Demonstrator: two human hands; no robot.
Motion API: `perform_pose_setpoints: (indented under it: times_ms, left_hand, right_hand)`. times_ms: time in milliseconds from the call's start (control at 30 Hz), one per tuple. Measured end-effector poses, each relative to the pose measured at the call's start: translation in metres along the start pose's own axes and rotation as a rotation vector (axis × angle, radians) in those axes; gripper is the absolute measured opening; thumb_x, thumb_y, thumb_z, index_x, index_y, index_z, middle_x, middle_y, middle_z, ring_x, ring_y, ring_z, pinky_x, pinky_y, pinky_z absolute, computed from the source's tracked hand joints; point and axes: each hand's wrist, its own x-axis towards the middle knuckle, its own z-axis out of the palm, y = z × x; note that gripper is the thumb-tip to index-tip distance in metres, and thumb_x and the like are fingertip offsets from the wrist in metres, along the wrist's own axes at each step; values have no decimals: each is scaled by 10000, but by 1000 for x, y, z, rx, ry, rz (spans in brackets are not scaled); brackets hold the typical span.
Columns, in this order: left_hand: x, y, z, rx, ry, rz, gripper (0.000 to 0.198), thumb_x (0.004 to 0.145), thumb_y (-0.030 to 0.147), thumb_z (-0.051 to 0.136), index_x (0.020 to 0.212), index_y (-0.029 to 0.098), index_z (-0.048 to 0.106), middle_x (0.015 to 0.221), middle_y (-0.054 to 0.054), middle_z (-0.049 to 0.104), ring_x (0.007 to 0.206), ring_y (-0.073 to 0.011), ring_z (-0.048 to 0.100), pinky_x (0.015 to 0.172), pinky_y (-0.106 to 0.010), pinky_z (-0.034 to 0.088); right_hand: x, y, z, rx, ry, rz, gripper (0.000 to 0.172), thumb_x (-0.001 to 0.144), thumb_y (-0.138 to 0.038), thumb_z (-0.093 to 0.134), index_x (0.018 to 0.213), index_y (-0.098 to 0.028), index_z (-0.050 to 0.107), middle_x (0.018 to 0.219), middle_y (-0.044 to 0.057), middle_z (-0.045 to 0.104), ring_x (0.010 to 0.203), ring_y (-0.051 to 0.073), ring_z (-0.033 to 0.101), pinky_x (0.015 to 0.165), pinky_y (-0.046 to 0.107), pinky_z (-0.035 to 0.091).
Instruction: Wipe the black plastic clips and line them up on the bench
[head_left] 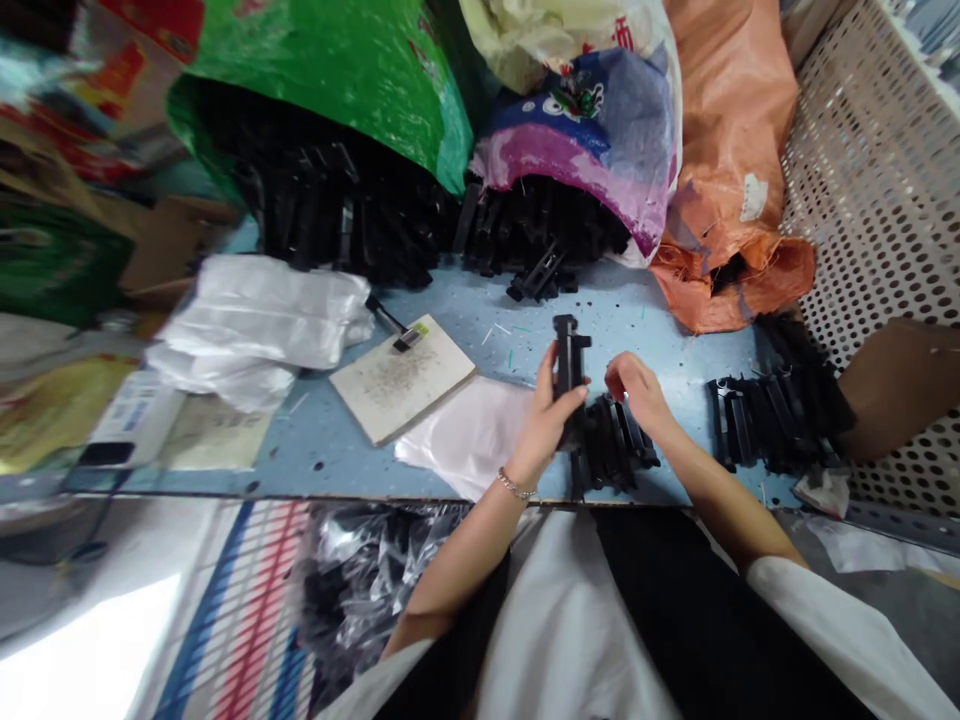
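Observation:
My left hand (546,415), a bracelet at its wrist, is closed around a long black plastic part (568,355) held upright above the table. To its right, my right hand (636,388) hovers with curled fingers pressed together. Whatever those fingers hold, if anything, is hidden. Beneath both hands, near the front edge, lies a row of similar black plastic parts (619,445). A stack of clear plastic bags (480,430) lies flat on the left, partly under my left forearm.
Black parts spill from a green sack (322,60) and a purple-blue sack (592,130) at the back. An orange sack (727,150) and a perforated crate (885,170) stand right. More black parts (772,415) lie beside the crate. A worn board (405,380) rests left.

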Motion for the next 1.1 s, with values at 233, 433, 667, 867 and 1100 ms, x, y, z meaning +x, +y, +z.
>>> perform_pose_setpoints:
  times_ms: [233, 433, 667, 867, 1100]
  left_hand:
    - [0, -14, -9, -66, 138, 3, 654, 845, 320, 703, 1458, 288, 477, 1456, -34, 563, 1369, -251, 502, 1166, -392, 394]
    - [-52, -49, -54, 321, 237, -22, 555, 911, 311, 607, 1452, 272, 490, 1564, -60, 452, 1500, -256, 345, 1274, -459, 203]
    - [-59, -95, -29, 812, 169, 154, 500, 985, 263, 395, 1457, 104, 446, 1456, -227, 466, 1413, -307, 420, 1188, -576, 333]
    - [-35, -72, -35, 686, 188, 242, 476, 958, 384, 522, 1378, 162, 541, 1390, -192, 535, 1339, -310, 474, 1160, -578, 343]
    - [7, -11, -35, -384, 108, -111, 563, 869, 682, 550, 1144, 204, 662, 1053, -93, 719, 1031, -246, 688, 877, -370, 572]
  right_hand:
    - [-39, 14, 22, -613, -186, -332, 393, 1021, -445, 390, 752, -222, 570, 728, 59, 614, 683, 198, 551, 675, 347, 421]
    - [34, 4, 17, -579, -239, -176, 374, 1053, -446, 339, 1025, -231, 643, 934, 45, 713, 838, 200, 644, 739, 314, 451]
    - [186, -13, 62, -776, -238, 0, 516, 1040, -533, 333, 1480, -281, 430, 1231, 128, 679, 1071, 318, 655, 911, 452, 481]
    - [177, -7, 58, -624, -142, 9, 361, 1008, -501, 441, 1249, -253, 545, 908, 54, 715, 868, 260, 684, 840, 392, 501]
    - [10, 1, 24, -179, -394, -289, 376, 963, -464, 522, 1284, -269, 512, 990, 30, 680, 741, 171, 649, 726, 310, 507]
